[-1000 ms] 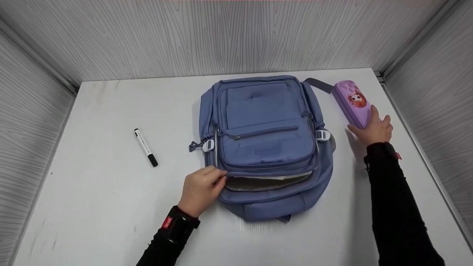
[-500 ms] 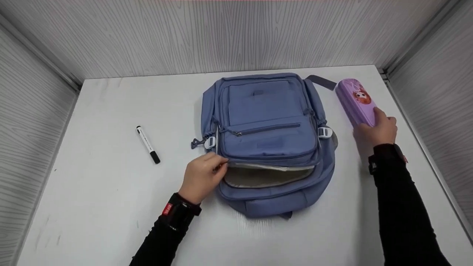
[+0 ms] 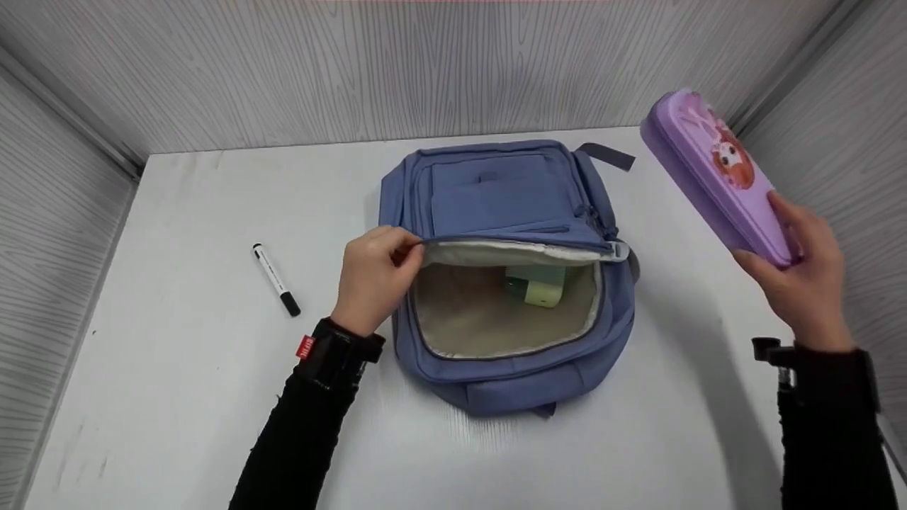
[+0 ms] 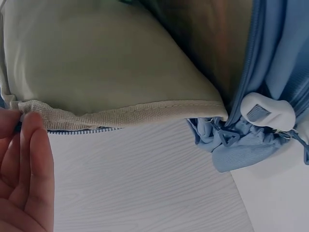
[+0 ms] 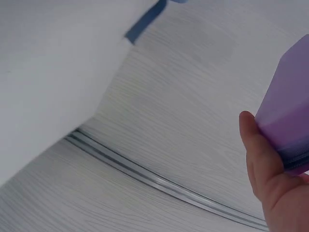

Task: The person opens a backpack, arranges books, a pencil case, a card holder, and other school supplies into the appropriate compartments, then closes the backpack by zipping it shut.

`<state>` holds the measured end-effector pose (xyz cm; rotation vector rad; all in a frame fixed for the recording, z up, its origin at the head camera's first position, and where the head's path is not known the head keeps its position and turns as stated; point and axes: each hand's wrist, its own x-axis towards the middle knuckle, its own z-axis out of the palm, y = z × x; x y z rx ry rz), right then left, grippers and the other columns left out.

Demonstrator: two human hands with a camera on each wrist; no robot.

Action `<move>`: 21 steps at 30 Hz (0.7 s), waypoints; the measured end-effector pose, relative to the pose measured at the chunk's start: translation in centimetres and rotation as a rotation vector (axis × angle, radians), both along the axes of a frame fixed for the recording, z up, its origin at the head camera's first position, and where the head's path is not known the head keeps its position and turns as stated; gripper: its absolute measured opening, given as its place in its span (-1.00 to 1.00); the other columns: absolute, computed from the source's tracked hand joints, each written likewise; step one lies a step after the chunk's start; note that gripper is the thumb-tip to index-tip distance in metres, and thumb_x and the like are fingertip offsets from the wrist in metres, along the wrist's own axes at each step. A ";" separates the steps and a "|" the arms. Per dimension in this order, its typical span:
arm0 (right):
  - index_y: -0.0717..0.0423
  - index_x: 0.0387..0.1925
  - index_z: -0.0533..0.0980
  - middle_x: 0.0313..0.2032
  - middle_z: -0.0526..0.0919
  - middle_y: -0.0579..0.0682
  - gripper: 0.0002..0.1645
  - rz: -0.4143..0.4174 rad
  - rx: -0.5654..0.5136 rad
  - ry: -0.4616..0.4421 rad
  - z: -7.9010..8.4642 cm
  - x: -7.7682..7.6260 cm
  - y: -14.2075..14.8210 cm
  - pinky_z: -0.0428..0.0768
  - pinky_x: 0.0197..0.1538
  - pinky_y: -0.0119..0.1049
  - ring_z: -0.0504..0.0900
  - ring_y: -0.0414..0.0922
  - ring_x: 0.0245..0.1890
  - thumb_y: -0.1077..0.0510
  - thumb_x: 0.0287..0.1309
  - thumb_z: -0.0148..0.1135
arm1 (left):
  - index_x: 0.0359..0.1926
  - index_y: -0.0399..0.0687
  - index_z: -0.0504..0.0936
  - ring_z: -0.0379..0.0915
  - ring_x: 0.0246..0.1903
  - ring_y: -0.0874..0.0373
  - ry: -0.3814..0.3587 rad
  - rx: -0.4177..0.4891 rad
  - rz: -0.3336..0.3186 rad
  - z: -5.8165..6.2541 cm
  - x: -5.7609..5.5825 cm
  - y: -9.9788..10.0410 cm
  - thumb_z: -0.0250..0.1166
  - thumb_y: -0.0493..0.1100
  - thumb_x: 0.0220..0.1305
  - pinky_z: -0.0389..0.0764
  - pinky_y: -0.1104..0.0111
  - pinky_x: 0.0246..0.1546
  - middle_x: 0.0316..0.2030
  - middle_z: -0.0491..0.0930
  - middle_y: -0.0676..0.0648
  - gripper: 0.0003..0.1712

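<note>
A blue backpack (image 3: 496,191) lies on its back in the middle of the table, its main compartment unzipped. My left hand (image 3: 375,276) pinches the zippered edge of the flap (image 4: 120,116) and holds it raised. Inside the compartment, against the beige lining, a pale green and yellow item (image 3: 544,292) shows in part; its kind I cannot tell. To the right, my right hand (image 3: 804,273) grips the near end of a purple pencil case (image 3: 716,177) with a cartoon picture on its lid. The case is tilted and up off the table; the right wrist view shows only part of it (image 5: 289,106).
A white marker (image 3: 276,280) with a black cap lies on the white table (image 3: 177,397) left of the backpack. A dark strap (image 3: 607,156) sticks out at the backpack's upper right. Wood-grain panels (image 3: 425,71) enclose the table at the back and sides.
My left hand has lifted the flap up and back, widening the opening and exposing the item inside. My right hand has raised the pencil case off the table, towards me and to the right.
</note>
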<state>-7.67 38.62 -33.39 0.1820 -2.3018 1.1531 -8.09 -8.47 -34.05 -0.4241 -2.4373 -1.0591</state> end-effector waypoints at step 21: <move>-0.05 0.16 0.51 0.04 0.55 0.22 -0.28 0.522 0.703 0.063 -1.8 6.4 -14.5 0.70 -0.22 -0.03 0.57 0.10 -0.03 -0.10 -0.07 0.53 | -0.35 -0.24 0.73 0.59 -0.46 0.06 -0.020 0.014 -0.011 0.6 -0.2 -0.1 0.31 -0.33 0.22 0.59 0.28 -0.41 -0.45 0.68 -0.17 -0.92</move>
